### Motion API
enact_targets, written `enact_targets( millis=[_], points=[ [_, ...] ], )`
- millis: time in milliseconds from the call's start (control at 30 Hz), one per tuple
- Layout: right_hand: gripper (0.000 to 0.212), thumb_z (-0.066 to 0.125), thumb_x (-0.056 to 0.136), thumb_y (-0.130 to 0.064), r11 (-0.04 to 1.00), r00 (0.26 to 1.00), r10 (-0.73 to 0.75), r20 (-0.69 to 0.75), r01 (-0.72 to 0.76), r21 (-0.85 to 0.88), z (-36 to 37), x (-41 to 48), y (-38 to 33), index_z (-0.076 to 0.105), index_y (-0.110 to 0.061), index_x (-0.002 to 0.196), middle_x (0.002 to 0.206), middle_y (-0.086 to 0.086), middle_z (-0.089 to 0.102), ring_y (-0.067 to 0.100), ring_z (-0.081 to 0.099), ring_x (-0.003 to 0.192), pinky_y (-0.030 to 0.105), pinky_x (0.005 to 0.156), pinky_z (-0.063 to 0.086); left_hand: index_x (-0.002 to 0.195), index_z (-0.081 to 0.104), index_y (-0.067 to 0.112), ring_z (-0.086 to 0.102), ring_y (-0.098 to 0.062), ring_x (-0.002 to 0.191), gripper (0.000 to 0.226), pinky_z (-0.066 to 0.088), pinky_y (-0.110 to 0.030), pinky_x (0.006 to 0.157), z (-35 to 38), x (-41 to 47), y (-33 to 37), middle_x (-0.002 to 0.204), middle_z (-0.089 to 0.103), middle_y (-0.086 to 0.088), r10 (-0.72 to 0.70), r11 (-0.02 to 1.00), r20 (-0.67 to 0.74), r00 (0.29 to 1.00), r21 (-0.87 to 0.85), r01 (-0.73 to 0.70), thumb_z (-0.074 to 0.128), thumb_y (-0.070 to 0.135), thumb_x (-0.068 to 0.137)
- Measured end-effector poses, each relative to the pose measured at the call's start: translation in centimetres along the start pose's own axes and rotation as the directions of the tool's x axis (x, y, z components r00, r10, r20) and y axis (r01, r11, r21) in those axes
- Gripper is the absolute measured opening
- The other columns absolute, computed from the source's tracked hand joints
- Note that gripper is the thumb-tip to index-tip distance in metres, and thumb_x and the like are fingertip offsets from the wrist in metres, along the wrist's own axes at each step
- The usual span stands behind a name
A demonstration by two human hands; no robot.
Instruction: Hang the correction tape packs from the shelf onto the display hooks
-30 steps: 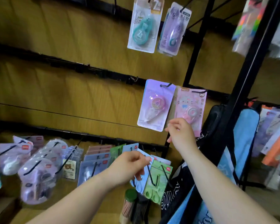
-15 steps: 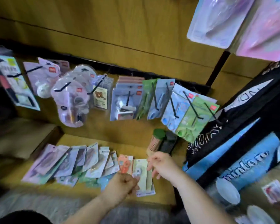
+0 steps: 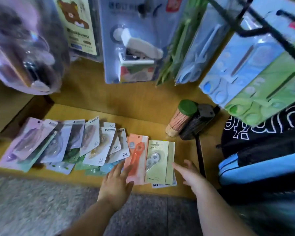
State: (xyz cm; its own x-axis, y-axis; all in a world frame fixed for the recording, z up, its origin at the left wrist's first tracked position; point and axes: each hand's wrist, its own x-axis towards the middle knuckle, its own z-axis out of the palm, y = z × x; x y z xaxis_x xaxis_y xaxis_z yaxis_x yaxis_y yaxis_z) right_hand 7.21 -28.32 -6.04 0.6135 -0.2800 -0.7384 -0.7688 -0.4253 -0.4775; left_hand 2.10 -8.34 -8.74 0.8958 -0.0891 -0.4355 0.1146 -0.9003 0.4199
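Correction tape packs [image 3: 92, 143] all lie flat on the wooden shelf [image 3: 148, 128]; none is in a hand yet. Most are fanned in an overlapping row across the shelf's left & middle: lilac, white, green & pale blue cards, some w/ "20" or "12" printed. At the row's right end sit the orange pack [image 3: 137, 157] & just beside it the yellow pack [image 3: 158, 160], which lies atop at least one more card (a "PET" strip shows under it).

Left hand [image 3: 117, 183]: fingers spread, holding nothing. Its fingertips reach the orange pack's lower left edge; contact can't be told (blur). Right hand [image 3: 189, 172]: likewise spread & empty, fingers at the yellow pack's right edge. Both seem to bracket those two packs, prob. the next pick-up.

Progress, as a judgement: lots left, w/ a dozen or so packs on the shelf. How many are hung can't be told. The display hooks [image 3: 279, 42] in view carry other goods: stapler pack [image 3: 134, 41], blue scissors pack [image 3: 242, 62], green scissors pack [image 3: 271, 92], bear-print card [image 3: 77, 23], round lilac blister [image 3: 24, 48].

Further out: green-lidded tube [image 3: 182, 116] & dark holder [image 3: 199, 123] at the shelf's back right, black & blue bag [image 3: 262, 150] at right, grey floor [image 3: 41, 201] below the shelf's front edge.
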Motion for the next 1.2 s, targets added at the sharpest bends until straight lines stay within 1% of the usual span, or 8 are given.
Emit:
enact_targets(
  millis=[167, 333, 500, 700, 900, 1033, 1100, 1200],
  points=[
    [0.093, 0.062, 0.082, -0.041, 0.996, 1.0, 0.001, 0.031, -0.003, 0.089, 1.7, 2.4, 0.3, 0.0, -0.023, 0.148, 0.155, 0.007, 0.02, 0.029, 0.026, 0.14, 0.043, 0.111, 0.027, 0.145, -0.017, 0.023, -0.012, -0.021, 0.145, 0.069, 0.0, -0.04, 0.118, 1.4, 1.7, -0.1, 0.157, -0.014, -0.001, -0.017, 0.997, 0.095, 0.995, 0.079, 0.009, 0.031, 0.036, 0.097],
    [0.103, 0.069, 0.078, -0.034, 0.99, 1.0, -0.011, -0.02, 0.014, 0.14, 4.1, 4.3, 0.6, -0.005, -0.019, 0.148, 0.15, 0.008, 0.029, 0.029, 0.034, 0.136, 0.041, 0.107, 0.033, 0.148, -0.007, 0.021, -0.013, -0.02, 0.145, 0.064, 0.003, -0.041, 0.118, 2.0, 2.9, -0.5, 0.157, -0.01, 0.002, -0.057, 0.997, 0.155, 0.986, 0.062, 0.048, 0.03, 0.035, 0.097],
    [0.083, 0.065, 0.078, -0.044, 0.991, 0.994, -0.044, -0.101, 0.057, 0.122, 6.1, 5.4, -0.1, 0.02, -0.016, 0.143, 0.135, 0.008, 0.05, 0.028, 0.053, 0.118, 0.032, 0.089, 0.046, 0.148, -0.003, 0.024, -0.013, -0.018, 0.145, 0.06, 0.008, -0.041, 0.117, 2.0, 3.1, -0.7, 0.157, -0.005, 0.008, -0.044, 0.999, 0.168, 0.985, -0.006, 0.045, 0.03, 0.03, 0.098],
    [0.064, 0.073, 0.067, -0.045, 0.997, 0.984, -0.069, -0.164, 0.075, 0.028, 6.4, 5.4, 0.0, 0.047, -0.019, 0.12, 0.125, 0.008, 0.054, 0.028, 0.053, 0.113, 0.034, 0.091, 0.047, 0.147, -0.005, 0.03, -0.016, -0.018, 0.144, 0.06, 0.008, -0.042, 0.117, 2.0, 3.1, -1.4, 0.157, -0.003, 0.009, -0.048, 0.996, 0.152, 0.987, -0.066, 0.059, 0.03, 0.027, 0.098],
    [0.056, 0.073, 0.073, -0.029, 0.985, 0.996, -0.088, -0.033, 0.092, 0.144, 5.6, 4.9, -0.7, 0.048, -0.015, 0.121, 0.121, 0.007, 0.06, 0.026, 0.06, 0.107, 0.034, 0.088, 0.05, 0.146, -0.005, 0.03, -0.02, -0.02, 0.143, 0.058, 0.011, -0.043, 0.116, 1.8, 3.1, -1.5, 0.157, 0.0, 0.01, -0.065, 0.995, 0.162, 0.985, -0.069, 0.076, 0.027, 0.029, 0.098],
    [0.066, 0.068, 0.079, -0.018, 0.978, 0.993, -0.104, 0.051, 0.093, 0.187, 5.7, 4.3, -0.9, 0.033, -0.014, 0.134, 0.128, 0.007, 0.054, 0.023, 0.054, 0.105, 0.027, 0.073, 0.043, 0.147, -0.002, 0.029, -0.019, -0.021, 0.143, 0.059, 0.013, -0.042, 0.116, 1.7, 3.1, -1.3, 0.157, 0.005, 0.009, -0.06, 0.994, 0.163, 0.985, -0.085, 0.074, 0.031, 0.027, 0.098],
    [0.062, 0.067, 0.079, -0.015, 0.973, 0.99, -0.129, 0.054, 0.116, 0.202, 5.8, 4.4, -0.7, 0.035, -0.015, 0.132, 0.117, 0.005, 0.056, 0.02, 0.054, 0.098, 0.027, 0.072, 0.043, 0.147, -0.002, 0.029, -0.019, -0.02, 0.143, 0.059, 0.015, -0.043, 0.116, 1.7, 3.1, -1.3, 0.157, 0.007, 0.009, -0.066, 0.992, 0.161, 0.985, -0.097, 0.082, 0.032, 0.026, 0.098],
    [0.046, 0.065, 0.079, -0.013, 0.958, 0.985, -0.167, 0.052, 0.149, 0.247, 5.8, 4.2, -0.8, 0.043, -0.02, 0.119, 0.09, -0.005, 0.056, 0.014, 0.055, 0.08, 0.022, 0.057, 0.041, 0.146, -0.001, 0.03, -0.019, -0.018, 0.143, 0.059, 0.017, -0.044, 0.116, 1.7, 3.1, -1.3, 0.156, 0.014, 0.009, -0.092, 0.982, 0.143, 0.985, -0.148, 0.113, 0.032, 0.029, 0.098]
  ],
)
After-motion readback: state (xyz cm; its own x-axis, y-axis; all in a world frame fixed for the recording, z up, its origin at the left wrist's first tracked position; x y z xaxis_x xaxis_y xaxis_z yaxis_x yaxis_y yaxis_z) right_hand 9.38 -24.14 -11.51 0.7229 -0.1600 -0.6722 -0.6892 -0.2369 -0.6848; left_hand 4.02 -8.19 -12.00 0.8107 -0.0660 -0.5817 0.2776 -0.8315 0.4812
